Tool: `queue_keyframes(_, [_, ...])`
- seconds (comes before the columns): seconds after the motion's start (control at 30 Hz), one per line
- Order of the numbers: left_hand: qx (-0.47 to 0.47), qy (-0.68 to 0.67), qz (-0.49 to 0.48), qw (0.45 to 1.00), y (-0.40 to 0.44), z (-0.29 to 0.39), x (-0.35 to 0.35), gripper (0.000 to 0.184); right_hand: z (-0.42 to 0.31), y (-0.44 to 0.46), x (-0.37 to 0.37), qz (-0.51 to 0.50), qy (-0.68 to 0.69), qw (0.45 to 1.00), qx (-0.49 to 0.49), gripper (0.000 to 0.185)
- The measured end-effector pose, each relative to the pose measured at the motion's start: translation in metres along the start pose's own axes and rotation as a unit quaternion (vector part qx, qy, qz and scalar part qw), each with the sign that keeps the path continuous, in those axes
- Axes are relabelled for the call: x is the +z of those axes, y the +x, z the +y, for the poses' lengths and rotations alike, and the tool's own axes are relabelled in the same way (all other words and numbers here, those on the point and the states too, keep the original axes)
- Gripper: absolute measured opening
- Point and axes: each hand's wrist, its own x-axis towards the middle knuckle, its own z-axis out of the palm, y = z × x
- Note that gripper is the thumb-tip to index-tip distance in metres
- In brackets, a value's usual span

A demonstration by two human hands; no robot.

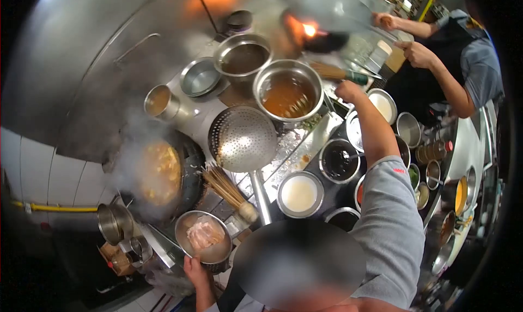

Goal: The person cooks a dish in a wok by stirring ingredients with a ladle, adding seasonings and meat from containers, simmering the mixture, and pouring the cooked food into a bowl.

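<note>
At lower left, my left hand [195,271] grips the near rim of a metal bowl [181,246] with pale pink slices of raw meat [205,234] in it. A wok [190,167] beyond the bowl holds a steaming yellow broth [159,173]. My right arm reaches forward, and my right hand [350,92] is closed beside a pot of amber liquid [313,102]. What its fingers hold, if anything, is hidden. Just past that hand lies a bamboo brush [329,70] with a green band.
A large perforated strainer [242,135] lies mid-counter beside another bamboo brush [226,189]. Several seasoning bowls stand at right, including a white one [299,195] and a dark one [339,160]. A co-worker [457,61] handles a smoking wok [340,12] over a flame [309,29].
</note>
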Motion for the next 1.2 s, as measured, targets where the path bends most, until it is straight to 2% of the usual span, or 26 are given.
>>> queue_keyframes(0.07, [0.014, 0.027, 0.002, 1.0, 0.002, 0.007, 0.013, 0.024, -0.012, -0.014, 0.014, 0.005, 0.047, 0.994, 0.101, 0.018])
queue_keyframes(0.1, [-0.011, -0.019, 0.008, 1.0, -0.003, 0.021, 0.027, 0.021, -0.026, -0.023, 0.009, 0.003, 0.072, 0.986, 0.147, 0.022])
queue_keyframes(0.13, [-0.034, -0.068, 0.017, 0.997, -0.005, 0.033, 0.041, 0.019, -0.053, -0.039, -0.016, -0.007, 0.105, 0.978, 0.179, 0.027])
queue_keyframes(0.2, [-0.034, -0.042, 0.018, 0.998, -0.009, 0.053, 0.058, 0.018, -0.084, -0.057, -0.033, 0.056, 0.146, 0.966, 0.206, 0.038])
queue_keyframes(0.23, [-0.033, -0.023, 0.023, 0.999, -0.009, 0.058, 0.064, 0.017, -0.084, -0.049, -0.029, -0.018, 0.144, 0.97, 0.197, 0.04])
queue_keyframes(0.33, [0.025, -0.024, 0.016, 0.999, 0.015, 0.032, 0.052, 0.016, -0.082, -0.022, 0.008, -0.07, 0.124, 0.97, 0.195, 0.04])
queue_keyframes(0.37, [0.033, -0.029, 0.026, 0.999, 0.013, 0.036, 0.057, 0.016, -0.085, -0.024, 0.012, -0.035, 0.086, 0.983, 0.161, 0.037])
queue_keyframes(0.4, [0.044, -0.036, 0.027, 0.998, 0.012, 0.039, 0.067, 0.017, -0.086, -0.017, 0.021, -0.022, 0.071, 0.979, 0.189, 0.035])
queue_keyframes(0.47, [0.055, -0.038, 0.033, 0.997, 0.012, 0.042, 0.067, 0.018, -0.08, -0.008, 0.025, -0.024, 0.068, 0.982, 0.176, 0.034])
queue_keyframes(0.53, [0.071, 0.028, 0.006, 0.997, 0.013, 0.036, 0.058, 0.02, -0.069, -0.007, 0.027, -0.012, 0.079, 0.983, 0.162, 0.029])
queue_keyframes(0.6, [0.046, 0.041, 0.015, 0.998, 0.008, 0.035, 0.049, 0.021, -0.062, -0.009, 0.022, 0.0, 0.087, 0.985, 0.149, 0.024])
queue_keyframes(0.63, [0.025, 0.051, 0.026, 0.998, 0.006, 0.034, 0.046, 0.021, -0.059, -0.016, 0.002, 0.047, 0.266, 0.947, 0.172, 0.019])
queue_keyframes(0.67, [0.023, 0.047, 0.031, 0.998, 0.006, 0.031, 0.044, 0.021, -0.06, -0.022, -0.021, 0.091, 0.434, 0.876, 0.188, 0.014])
queue_keyframes(0.73, [-0.003, -0.025, 0.029, 0.999, 0.005, 0.023, 0.04, 0.019, -0.049, -0.028, -0.049, 0.085, 0.424, 0.894, 0.121, 0.011])
queue_keyframes(0.77, [-0.006, -0.026, 0.032, 0.999, 0.004, 0.023, 0.041, 0.019, -0.046, -0.034, -0.06, 0.15, 0.281, 0.945, 0.072, 0.012])
queue_keyframes(0.8, [0.012, -0.016, 0.024, 1.0, 0.005, 0.025, 0.044, 0.019, -0.038, -0.034, -0.06, 0.166, 0.282, 0.944, 0.053, 0.013])
queue_keyframes(0.87, [0.03, -0.01, 0.02, 0.999, 0.006, 0.021, 0.041, 0.018, -0.043, -0.052, -0.083, 0.206, 0.336, 0.918, 0.047, 0.014])
queue_keyframes(0.93, [0.081, 0.041, -0.005, 0.996, 0.011, 0.012, 0.032, 0.019, -0.06, -0.085, -0.129, 0.138, 0.319, 0.929, 0.128, 0.021])
queue_keyframes(0.97, [0.075, 0.01, -0.001, 0.997, 0.009, 0.018, 0.039, 0.022, -0.042, -0.085, -0.116, 0.158, 0.262, 0.945, 0.11, 0.017])
queue_keyframes(1.07, [0.067, 0.053, -0.024, 0.996, 0.01, 0.016, 0.03, 0.024, -0.041, -0.116, -0.126, 0.155, 0.263, 0.943, 0.131, 0.016])
queue_keyframes(1.13, [0.065, 0.018, -0.043, 0.997, 0.015, 0.006, 0.025, 0.025, -0.053, -0.136, -0.129, 0.189, 0.298, 0.929, 0.115, 0.016])
queue_keyframes(1.2, [0.064, -0.013, -0.059, 0.996, 0.021, -0.004, 0.02, 0.025, -0.065, -0.154, -0.137, 0.19, 0.253, 0.938, 0.139, 0.013])
